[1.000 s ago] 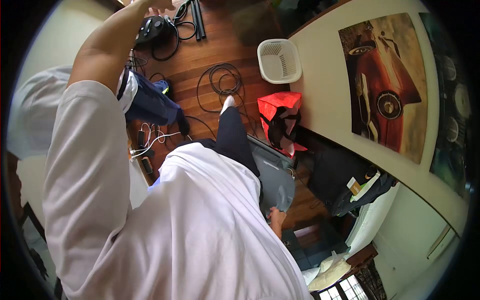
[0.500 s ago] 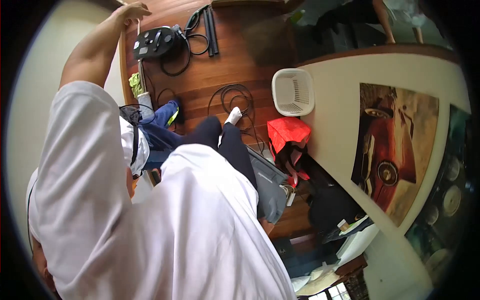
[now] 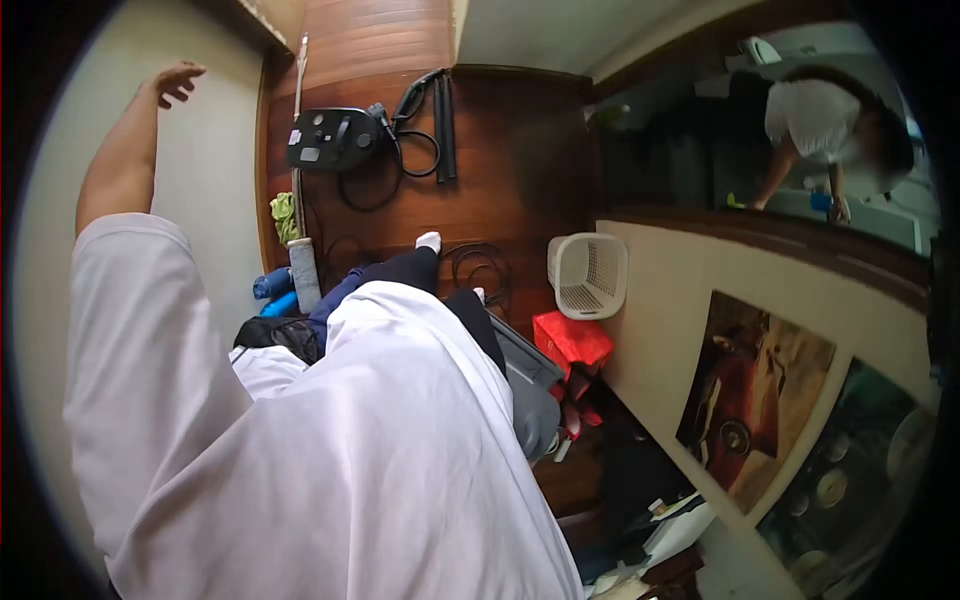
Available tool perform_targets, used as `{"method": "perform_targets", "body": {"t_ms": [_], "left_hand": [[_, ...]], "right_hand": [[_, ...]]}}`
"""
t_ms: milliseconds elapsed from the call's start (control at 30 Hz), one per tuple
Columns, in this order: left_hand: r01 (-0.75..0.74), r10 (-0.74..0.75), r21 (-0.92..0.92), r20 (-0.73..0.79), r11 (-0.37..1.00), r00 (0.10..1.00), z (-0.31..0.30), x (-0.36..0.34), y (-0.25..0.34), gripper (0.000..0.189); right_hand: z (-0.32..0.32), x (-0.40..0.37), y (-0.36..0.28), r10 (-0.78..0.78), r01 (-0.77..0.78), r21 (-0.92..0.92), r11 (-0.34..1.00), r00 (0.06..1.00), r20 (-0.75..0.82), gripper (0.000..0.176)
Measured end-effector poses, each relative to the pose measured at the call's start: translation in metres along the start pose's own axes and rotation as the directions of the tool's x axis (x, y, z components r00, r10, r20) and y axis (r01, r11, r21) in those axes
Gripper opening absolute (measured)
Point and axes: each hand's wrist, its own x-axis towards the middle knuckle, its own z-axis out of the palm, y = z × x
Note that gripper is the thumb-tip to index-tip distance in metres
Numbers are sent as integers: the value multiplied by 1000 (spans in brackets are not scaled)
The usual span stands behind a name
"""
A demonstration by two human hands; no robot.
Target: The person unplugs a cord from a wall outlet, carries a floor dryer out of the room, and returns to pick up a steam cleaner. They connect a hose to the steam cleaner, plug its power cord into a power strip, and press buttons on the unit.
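My left hand (image 3: 178,85) is raised at the upper left in front of the pale wall, its fingers spread and nothing in them. Right of it and lower lies a black flat machine (image 3: 335,139) on the wooden floor, beside a long thin pole (image 3: 299,90). A black hose (image 3: 415,150) curls next to two dark tubes (image 3: 445,130). My right hand is not in view. My white shirt fills the lower middle.
A white basket (image 3: 590,276) stands by the right wall, with a red bag (image 3: 572,341) and a grey bin (image 3: 530,390) near it. Cable loops (image 3: 480,270) lie by my feet. A person (image 3: 815,125) shows behind glass or in a reflection.
My left hand has moved left, away from the pole, and now shows against the wall. The view has shifted, and more of the person at the upper right is visible.
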Motion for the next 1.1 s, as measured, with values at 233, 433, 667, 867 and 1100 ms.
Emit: {"method": "perform_targets", "body": {"t_ms": [233, 433, 667, 867, 1100], "left_hand": [[-45, 48, 38, -80, 998, 996, -63, 18, -46, 68], [-40, 44, 68, -68, 997, 997, -79, 12, -50, 66], [28, -24, 35, -115, 999, 993, -144, 47, -98, 57], [-207, 307, 276, -393, 938, 867, -190, 114, -246, 38], [174, -174, 4, -3, 985, 985, -163, 43, -238, 38]], "right_hand": [[61, -8, -97, -118, 121, -100, 988, 992, 32, 19], [128, -6, -174, -240, 248, -117, 962, 967, 81, 19], [211, -22, -271, -358, 372, -119, 921, 926, 123, 19], [256, -4, -329, -226, 300, -412, 860, 949, 219, 24], [301, 1, -402, -369, 413, -575, 707, 908, 199, 42]]}}
